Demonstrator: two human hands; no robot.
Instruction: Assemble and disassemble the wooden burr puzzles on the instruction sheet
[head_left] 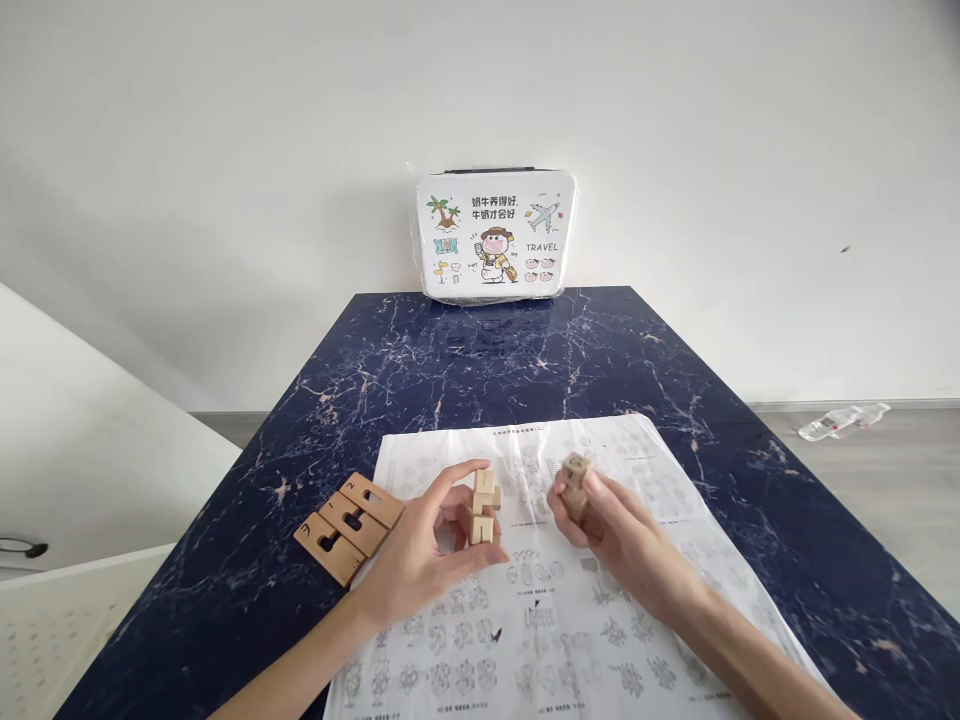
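Between the thumb and fingers of my left hand (431,535) is a small cluster of pale wooden puzzle pieces (484,507), with stubby square ends facing me. My right hand (611,515) pinches another wooden puzzle piece (576,478), notched along its length and held roughly upright. The two hands are apart, both above a printed instruction sheet (540,590) with rows of small diagrams. To the left of my left hand lie flat wooden plates (349,527) with cut-out slots, marked 1, 2 and 3.
A dark blue marble-patterned table (480,370) carries everything. At its far edge a white cartoon-printed case (496,235) leans against the wall. A clear plastic object (844,420) lies on the floor at right, and a white perforated surface (82,620) is at lower left.
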